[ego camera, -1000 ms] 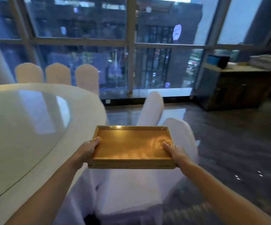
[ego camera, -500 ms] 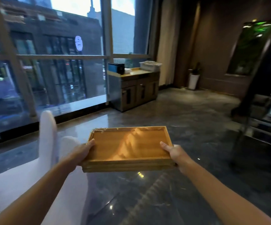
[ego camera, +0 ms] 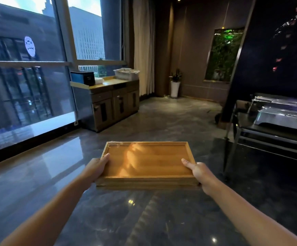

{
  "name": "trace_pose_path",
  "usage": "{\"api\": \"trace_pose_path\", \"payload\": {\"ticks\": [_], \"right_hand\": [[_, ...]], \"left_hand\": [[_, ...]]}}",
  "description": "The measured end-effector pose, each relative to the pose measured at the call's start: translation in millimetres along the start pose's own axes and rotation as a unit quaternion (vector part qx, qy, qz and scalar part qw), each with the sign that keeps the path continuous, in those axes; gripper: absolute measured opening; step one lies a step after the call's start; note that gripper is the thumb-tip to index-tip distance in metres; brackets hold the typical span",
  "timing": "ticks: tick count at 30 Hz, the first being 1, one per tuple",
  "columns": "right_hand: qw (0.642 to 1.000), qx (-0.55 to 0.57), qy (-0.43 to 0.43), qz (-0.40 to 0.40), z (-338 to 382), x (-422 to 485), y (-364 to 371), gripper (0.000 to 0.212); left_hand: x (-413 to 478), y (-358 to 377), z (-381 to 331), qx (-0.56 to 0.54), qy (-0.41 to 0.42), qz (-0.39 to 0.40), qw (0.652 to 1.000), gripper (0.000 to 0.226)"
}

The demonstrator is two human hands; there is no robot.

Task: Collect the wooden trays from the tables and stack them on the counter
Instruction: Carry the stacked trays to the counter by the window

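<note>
I carry an empty rectangular wooden tray [ego camera: 149, 162] level in front of me, above the dark polished floor. My left hand [ego camera: 98, 167] grips its left edge with the thumb over the rim. My right hand [ego camera: 198, 170] grips its right edge the same way. It may be more than one tray stacked; the side shows a seam. A wooden counter cabinet [ego camera: 112, 102] stands ahead to the left against the window, well beyond the tray.
On the counter top sit a dark box [ego camera: 82, 78], folded white cloths [ego camera: 99, 80] and a white basket [ego camera: 126, 73]. A metal rack with chafing dishes [ego camera: 282, 114] stands at right. A potted plant [ego camera: 175, 84] is in the far corner. Open floor lies between me and the counter.
My view has swung right, away from the round white table and covered chairs, which are now out of sight. The counter now appears closer, left of centre. Both hands keep the same hold on the tray.
</note>
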State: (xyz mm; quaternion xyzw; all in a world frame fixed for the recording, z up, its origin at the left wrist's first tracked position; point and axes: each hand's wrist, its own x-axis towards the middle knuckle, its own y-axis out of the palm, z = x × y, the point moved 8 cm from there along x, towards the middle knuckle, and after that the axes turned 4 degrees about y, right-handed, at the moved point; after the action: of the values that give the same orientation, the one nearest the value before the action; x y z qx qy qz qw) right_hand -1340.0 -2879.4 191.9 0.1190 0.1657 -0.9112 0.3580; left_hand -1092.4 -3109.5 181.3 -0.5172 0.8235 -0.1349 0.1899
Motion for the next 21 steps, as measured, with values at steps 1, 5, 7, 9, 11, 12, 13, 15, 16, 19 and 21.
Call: {"api": "trace_pose_path", "payload": {"ticks": [1,5,7,9,11,12,13,15,16,19,21], "right_hand": [[1.0,0.001,0.001,0.001,11,23,4,0.05],[1.0,0.004,-0.001,0.011,61,105,15,0.048],[1.0,0.002,-0.002,0.001,81,146,15,0.049],[1.0,0.001,0.002,-0.006,97,187,16,0.052],[1.0,0.003,0.006,-0.005,109,230,20,0.054],[1.0,0.006,0.008,-0.003,114,253,22,0.054],[1.0,0.01,0.009,0.001,118,278,25,0.054],[1.0,0.019,0.015,0.01,125,330,31,0.054],[1.0,0.021,0.017,0.013,129,358,34,0.054],[1.0,0.019,0.019,0.011,146,448,39,0.056],[1.0,0.02,0.019,0.013,166,509,41,0.056]], "left_hand": [[24,3,-9,-0.006,0.006,0.0,1.0,0.052],[116,12,-47,-0.025,0.019,0.003,1.0,0.043],[162,18,-66,-0.023,0.025,0.009,0.999,0.038],[206,28,-80,-0.02,0.026,0.011,0.999,0.037],[248,38,-92,-0.015,0.025,0.01,1.0,0.036],[270,44,-97,-0.011,0.021,0.01,1.0,0.036],[293,50,-100,-0.005,0.016,0.012,1.0,0.036],[338,66,-106,0.002,0.005,0.021,1.0,0.036],[363,74,-109,0.004,0.0,0.024,1.0,0.038],[440,102,-120,0.006,-0.01,0.017,1.0,0.048],[493,118,-134,0.006,-0.016,0.007,1.0,0.051]]}}
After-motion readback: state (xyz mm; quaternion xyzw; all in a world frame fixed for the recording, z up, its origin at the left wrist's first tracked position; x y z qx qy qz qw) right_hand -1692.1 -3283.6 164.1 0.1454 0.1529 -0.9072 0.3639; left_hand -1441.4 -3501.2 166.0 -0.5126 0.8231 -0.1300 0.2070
